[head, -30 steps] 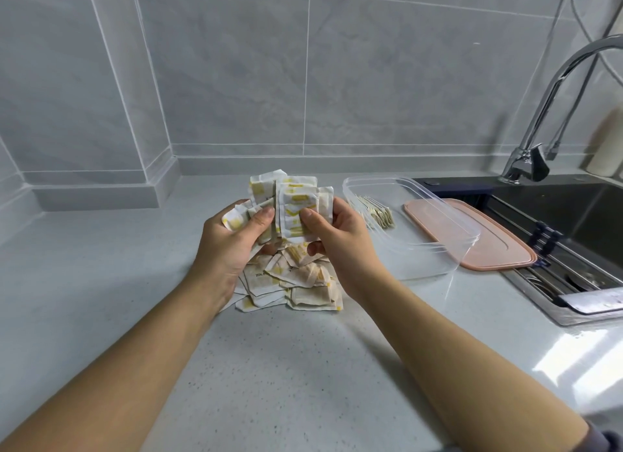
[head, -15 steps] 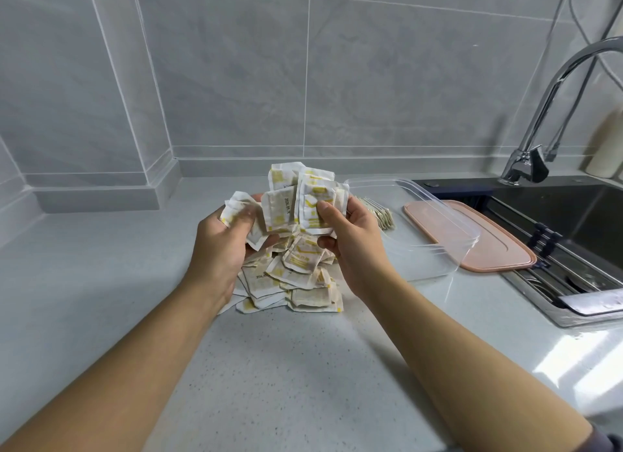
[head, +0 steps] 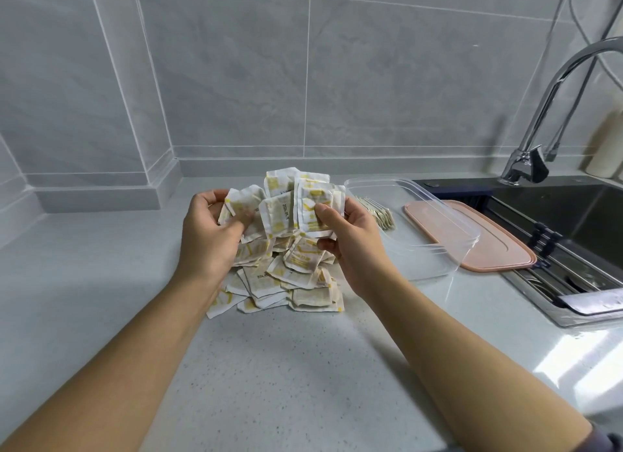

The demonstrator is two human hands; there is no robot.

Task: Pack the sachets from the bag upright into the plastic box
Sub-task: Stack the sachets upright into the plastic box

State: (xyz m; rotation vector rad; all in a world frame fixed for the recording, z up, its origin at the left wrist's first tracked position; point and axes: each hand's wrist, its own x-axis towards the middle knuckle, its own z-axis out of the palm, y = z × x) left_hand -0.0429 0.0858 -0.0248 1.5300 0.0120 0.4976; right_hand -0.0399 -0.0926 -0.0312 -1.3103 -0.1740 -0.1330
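**Desk:** Hands first. What have they got, from the head camera?

**Operator:** Both are closed on sachets, as I read it. The left hand (head: 210,239) grips a crumpled few (head: 242,206) with its fingers curled over them. The right hand (head: 350,246) pinches an upright, fanned sheaf (head: 305,204), thumb pressed on the front packet. The two bunches touch between the hands, held above the counter.

**Desk:** And the rest of the sachets?

**Operator:** A loose pile (head: 286,279) lies on the grey speckled counter (head: 269,377) directly below and between the hands, white packets with yellow print, overlapping at all angles. I cannot count them.

**Desk:** Where is the plastic box?

**Operator:** Just beyond the right hand, on its outer side: a clear plastic box (head: 448,246), open on top. A short row of sachets (head: 377,212) stands on edge inside it, at the end nearest that hand.

**Desk:** Anything past the box?

**Operator:** A pink lid (head: 499,249) lies flat behind the box, partly seen through its clear wall, at the edge of the dark sink (head: 573,222). A chrome tap (head: 536,148) rises farther out on that side. Grey wall tiles (head: 236,81) stand beyond both hands.
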